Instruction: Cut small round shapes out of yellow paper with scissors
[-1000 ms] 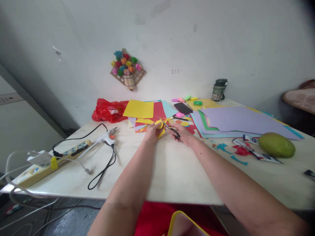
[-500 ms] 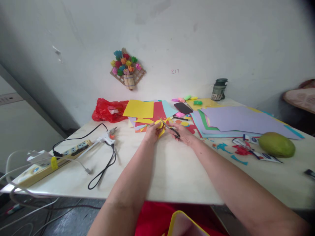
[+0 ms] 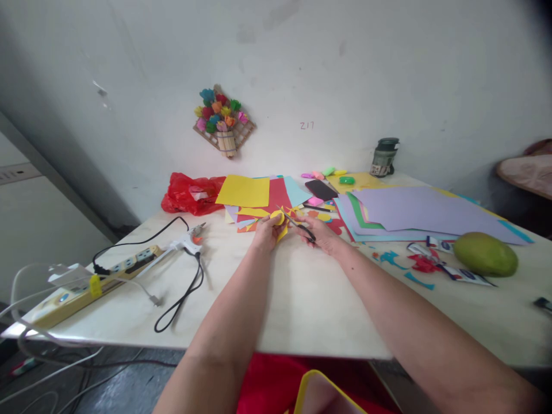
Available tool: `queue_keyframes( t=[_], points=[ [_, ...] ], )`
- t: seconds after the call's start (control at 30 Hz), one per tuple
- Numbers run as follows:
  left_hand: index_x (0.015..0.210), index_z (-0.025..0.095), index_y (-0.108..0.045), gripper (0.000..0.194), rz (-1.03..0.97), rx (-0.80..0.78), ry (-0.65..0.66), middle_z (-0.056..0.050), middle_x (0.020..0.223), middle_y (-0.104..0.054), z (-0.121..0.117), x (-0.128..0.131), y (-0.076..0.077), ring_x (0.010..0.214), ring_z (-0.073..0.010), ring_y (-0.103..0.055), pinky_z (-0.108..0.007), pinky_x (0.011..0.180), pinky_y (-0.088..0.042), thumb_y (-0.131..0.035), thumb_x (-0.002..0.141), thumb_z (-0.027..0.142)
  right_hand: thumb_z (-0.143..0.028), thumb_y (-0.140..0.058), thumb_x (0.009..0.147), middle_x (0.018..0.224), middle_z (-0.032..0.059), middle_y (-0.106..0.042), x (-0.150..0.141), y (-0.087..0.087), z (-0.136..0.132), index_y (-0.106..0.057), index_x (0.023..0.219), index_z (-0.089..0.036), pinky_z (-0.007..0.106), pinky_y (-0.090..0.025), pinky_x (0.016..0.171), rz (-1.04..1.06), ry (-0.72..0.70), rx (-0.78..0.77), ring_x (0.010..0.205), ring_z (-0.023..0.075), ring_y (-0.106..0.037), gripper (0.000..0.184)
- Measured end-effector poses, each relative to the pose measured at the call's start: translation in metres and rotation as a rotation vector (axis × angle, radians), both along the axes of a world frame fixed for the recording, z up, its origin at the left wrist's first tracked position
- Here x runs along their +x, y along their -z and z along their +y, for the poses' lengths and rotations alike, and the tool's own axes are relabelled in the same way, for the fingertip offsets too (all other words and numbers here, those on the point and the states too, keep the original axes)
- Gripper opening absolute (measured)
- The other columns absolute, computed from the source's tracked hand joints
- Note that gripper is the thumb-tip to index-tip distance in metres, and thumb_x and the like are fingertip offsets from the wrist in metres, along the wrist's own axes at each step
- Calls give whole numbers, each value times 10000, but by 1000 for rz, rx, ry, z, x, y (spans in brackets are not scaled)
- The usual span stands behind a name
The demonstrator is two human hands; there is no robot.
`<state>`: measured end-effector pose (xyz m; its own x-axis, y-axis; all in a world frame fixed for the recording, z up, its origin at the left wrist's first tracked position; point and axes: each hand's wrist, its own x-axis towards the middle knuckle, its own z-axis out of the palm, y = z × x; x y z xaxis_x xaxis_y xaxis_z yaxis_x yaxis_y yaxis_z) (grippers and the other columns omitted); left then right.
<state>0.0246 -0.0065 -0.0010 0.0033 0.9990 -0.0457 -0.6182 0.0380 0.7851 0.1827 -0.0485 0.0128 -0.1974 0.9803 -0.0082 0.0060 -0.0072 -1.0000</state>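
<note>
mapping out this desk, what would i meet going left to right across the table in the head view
Power strip → glue gun → left hand holding yellow paper → right hand holding scissors → bottle → green fruit

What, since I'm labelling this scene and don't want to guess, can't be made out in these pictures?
- Head view: the gripped part of the yellow paper, covered by the left hand.
- Head view: part of the handles of the scissors, covered by the right hand.
- Head view: lettering on the white packet, too small and blurred.
- Head view: the rest of the dark object, cut off by the right edge.
</note>
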Motion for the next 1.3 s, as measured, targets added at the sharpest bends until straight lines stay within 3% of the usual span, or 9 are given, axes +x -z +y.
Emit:
queue_keyframes(
  t=[0.3, 0.7, 1.0, 1.3],
  points=[
    [706, 105, -651, 131, -29, 5, -29, -60, 713, -692, 2, 0, 1, 716, -168, -693, -353, 902, -544, -768, 654, 82, -236, -711, 752, 418, -95, -481, 0, -2, -1, -552, 1237, -117, 153, -303, 310, -22, 4, -2, 355, 82, -386, 524],
    [681, 125, -643, 109, -36, 2, -3, -57, 703, -706, 0, 1, -1, 690, -165, -693, -300, 755, -577, -750, 673, 110, -262, -747, 706, 429, -99, -478, 0, 1, 0, -563, 1185, -141, 159, -308, 306, 4, -9, 24, 359, 83, -391, 528],
    [665, 136, -636, 130, -24, 33, -6, -50, 707, -711, 1, -2, 2, 753, -183, -705, -351, 863, -558, -764, 652, 119, -321, -741, 703, 473, -81, -511, 5, 6, 4, -572, 1132, -159, 159, -309, 317, 45, -62, -12, 379, 80, -413, 490],
    [641, 136, -621, 203, 34, 94, 51, -43, 689, -701, -2, -3, 0, 705, -172, -695, -335, 806, -569, -818, 611, 172, -424, -678, 709, 521, -73, -531, 7, 2, 0, -578, 1085, -180, 163, -307, 322, 99, -75, -46, 387, 75, -418, 459]
  ],
)
